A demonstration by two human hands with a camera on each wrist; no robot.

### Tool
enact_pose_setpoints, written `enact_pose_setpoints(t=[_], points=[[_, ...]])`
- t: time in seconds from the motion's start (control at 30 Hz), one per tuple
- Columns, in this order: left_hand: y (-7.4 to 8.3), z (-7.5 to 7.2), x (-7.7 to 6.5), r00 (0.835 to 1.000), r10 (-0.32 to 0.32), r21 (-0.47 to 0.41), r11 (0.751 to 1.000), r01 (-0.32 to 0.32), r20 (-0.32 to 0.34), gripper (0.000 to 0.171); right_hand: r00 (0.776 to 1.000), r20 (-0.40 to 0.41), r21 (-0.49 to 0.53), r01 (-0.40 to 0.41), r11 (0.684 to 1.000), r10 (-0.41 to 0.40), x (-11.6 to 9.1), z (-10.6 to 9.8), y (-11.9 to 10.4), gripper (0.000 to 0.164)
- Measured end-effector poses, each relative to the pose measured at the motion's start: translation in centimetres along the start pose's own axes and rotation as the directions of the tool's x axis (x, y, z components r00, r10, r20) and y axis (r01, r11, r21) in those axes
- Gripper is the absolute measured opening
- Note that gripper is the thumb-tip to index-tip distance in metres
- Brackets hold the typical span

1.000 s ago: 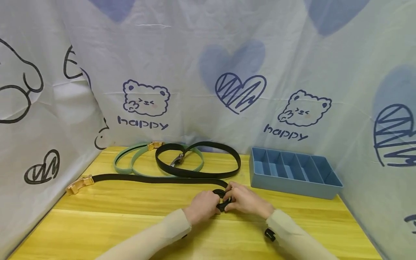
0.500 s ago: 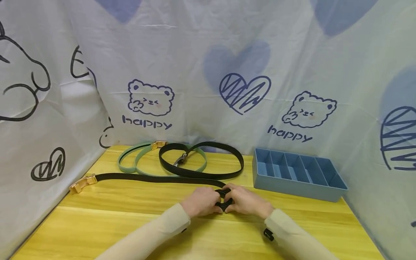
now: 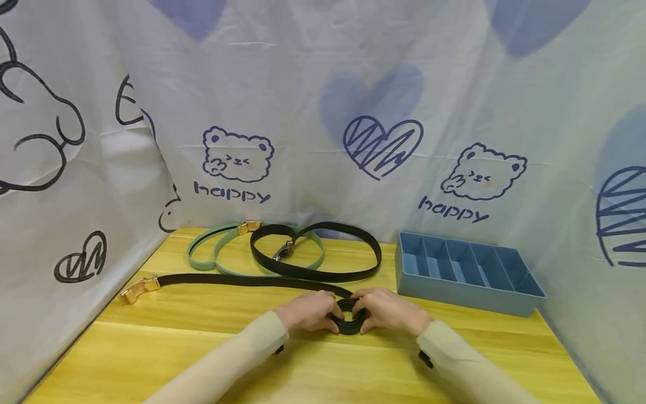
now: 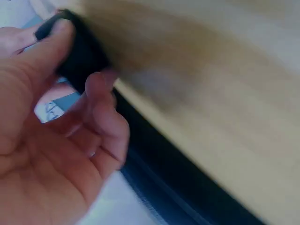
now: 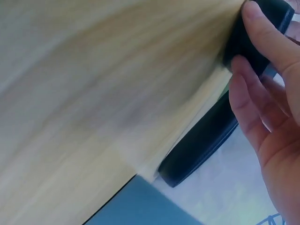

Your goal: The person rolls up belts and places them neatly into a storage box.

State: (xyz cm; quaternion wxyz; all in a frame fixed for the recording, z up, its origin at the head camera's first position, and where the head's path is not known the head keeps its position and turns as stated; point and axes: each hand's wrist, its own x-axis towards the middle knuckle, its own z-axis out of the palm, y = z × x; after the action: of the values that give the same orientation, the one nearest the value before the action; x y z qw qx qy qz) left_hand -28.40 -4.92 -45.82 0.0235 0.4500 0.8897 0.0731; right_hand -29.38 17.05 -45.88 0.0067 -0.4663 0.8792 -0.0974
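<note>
A black belt (image 3: 227, 279) lies along the table, its gold buckle (image 3: 140, 289) at the left and its right end wound into a small coil (image 3: 349, 328) standing on edge. My left hand (image 3: 309, 312) grips the coil's left side with thumb and fingers. From the right side, my right hand (image 3: 392, 310) holds the same coil, fingertips over its upper edge. The left wrist view shows the thumb against the dark roll (image 4: 86, 56). In the right wrist view, thumb and fingers pinch the smooth outer layer of the roll (image 5: 253, 44).
Behind the strap, a looped black belt (image 3: 348, 276) with a silver buckle (image 3: 284, 251) overlaps a green belt (image 3: 202, 265) with a gold buckle (image 3: 249, 226). A blue divided box (image 3: 469, 294) stands at the back right. Printed cloth (image 3: 313, 168) hangs behind the table.
My hands have spread slightly apart around the coil, exposing more of its front. The gold buckle end has slid a little right toward the coil. The head view has shifted slightly left.
</note>
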Motion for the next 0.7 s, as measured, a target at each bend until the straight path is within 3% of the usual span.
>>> enact_pose_setpoints(t=[0.13,0.2,0.47,0.7], points=[[1.2,-0.6,-0.1,0.999,-0.048,0.075,0.996,0.049,-0.011,0.014,1.000,-0.011,-0.030,-0.020,0.999,0.020,0.5,0.1,-0.5,0.034],[1.6,-0.7,0.0,0.998,-0.052,0.068,0.996,0.053,-0.026,0.016,1.000,-0.013,-0.009,-0.028,1.000,0.027,0.5,0.1,-0.6,0.033],[0.4,0.0,-0.1,0.998,0.058,-0.033,0.998,-0.059,-0.028,0.018,0.999,0.030,0.062,0.032,0.998,-0.034,0.0,0.3,-0.1,0.030],[1.0,0.2,-0.2,1.000,0.030,0.044,0.999,-0.030,0.000,0.020,0.999,0.034,0.028,-0.027,0.999,0.026,0.3,0.2,-1.2,0.033]])
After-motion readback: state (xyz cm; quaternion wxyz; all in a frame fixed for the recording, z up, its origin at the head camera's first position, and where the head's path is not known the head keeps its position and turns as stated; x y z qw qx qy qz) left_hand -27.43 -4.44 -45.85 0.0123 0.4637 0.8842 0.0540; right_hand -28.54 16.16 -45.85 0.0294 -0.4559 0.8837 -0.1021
